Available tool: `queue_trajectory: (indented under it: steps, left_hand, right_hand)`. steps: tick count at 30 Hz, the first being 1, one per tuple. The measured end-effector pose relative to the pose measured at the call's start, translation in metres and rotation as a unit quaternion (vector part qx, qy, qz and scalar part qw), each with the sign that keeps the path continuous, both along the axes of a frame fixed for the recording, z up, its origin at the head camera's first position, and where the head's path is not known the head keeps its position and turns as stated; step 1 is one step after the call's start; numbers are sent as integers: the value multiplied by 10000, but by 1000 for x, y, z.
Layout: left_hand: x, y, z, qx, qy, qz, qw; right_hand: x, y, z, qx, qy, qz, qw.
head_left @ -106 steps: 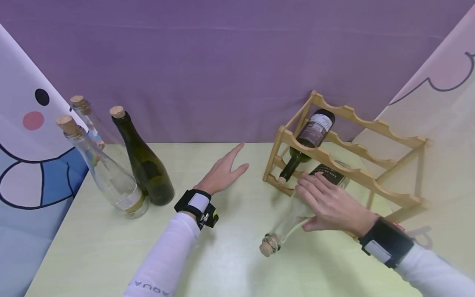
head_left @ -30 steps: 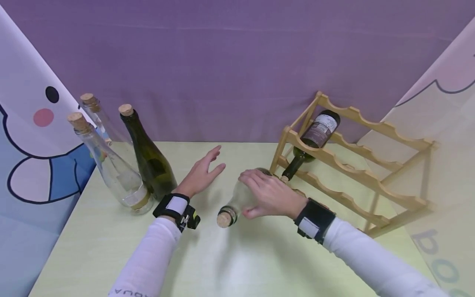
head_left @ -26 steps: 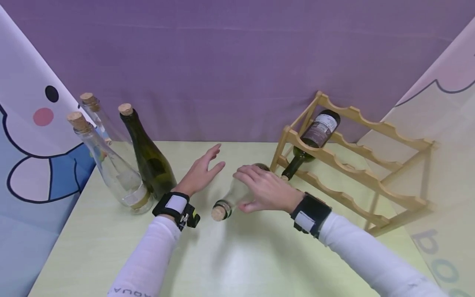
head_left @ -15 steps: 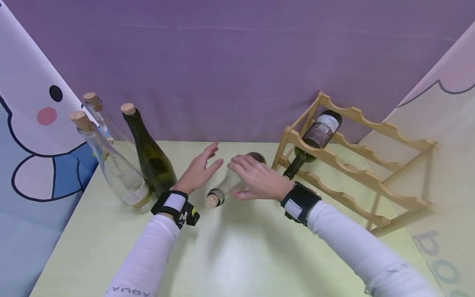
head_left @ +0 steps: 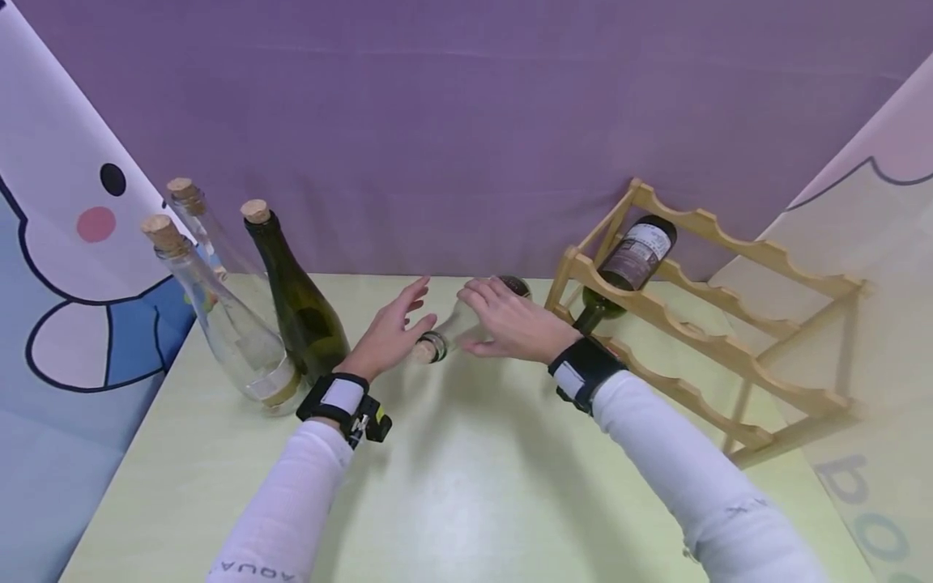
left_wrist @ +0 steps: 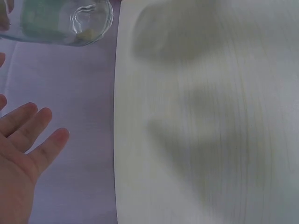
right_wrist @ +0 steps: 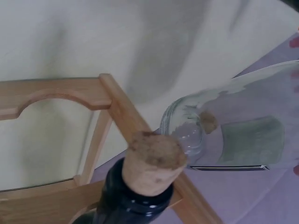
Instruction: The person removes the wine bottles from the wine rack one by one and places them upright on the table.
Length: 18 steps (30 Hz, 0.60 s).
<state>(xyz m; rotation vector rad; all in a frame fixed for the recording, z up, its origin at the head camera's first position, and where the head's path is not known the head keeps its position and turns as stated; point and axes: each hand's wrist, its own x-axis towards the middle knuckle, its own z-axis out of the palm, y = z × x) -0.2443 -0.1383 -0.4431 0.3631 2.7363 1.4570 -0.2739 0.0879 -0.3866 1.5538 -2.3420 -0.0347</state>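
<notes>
My right hand [head_left: 513, 324] grips a clear glass bottle [head_left: 462, 324] from above, over the table. The bottle lies tilted, its corked mouth pointing toward my left hand and its base toward the wooden rack. In the right wrist view the clear bottle [right_wrist: 252, 135] shows its thick base and a label. My left hand [head_left: 389, 332] hovers close to the cork [head_left: 423, 351], fingers spread and relaxed, holding nothing. The left wrist view shows those loose left fingers [left_wrist: 49, 147] apart from the clear bottle [left_wrist: 51, 21].
A wooden wine rack [head_left: 736, 356] stands on the right, with a dark wine bottle [head_left: 637, 255] lying in its upper tier. To the left stand a green corked bottle [head_left: 306, 320] and two clear corked bottles, one in front [head_left: 240, 348]. A purple backdrop [head_left: 466, 146] closes the rear.
My right hand has carried the clear bottle out of the rack area, leftward and then farther back over the table. The left hand moved slightly left, then stayed nearly still.
</notes>
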Motion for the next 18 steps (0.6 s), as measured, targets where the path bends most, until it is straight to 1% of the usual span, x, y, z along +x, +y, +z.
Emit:
queue_trajectory:
  steps: [5,10,12,18]
  left_hand:
    - [-2,1,-4,-13,7,92,10000]
    - [-3,1,-5,194,4,39,9998]
    - [-2,2,-6,297,-9,-39,9995]
    - [3,7,-2,257,107,-358,9990]
  right_hand:
    - [-7,2,-3,72,-152,-234,9996]
    - [-12,-1,-6,185,-300,-411,9985]
    - [-14,-2,-7,256,-323,-452,9981]
    - [-17,-7,-9,410,-352,-523,9972]
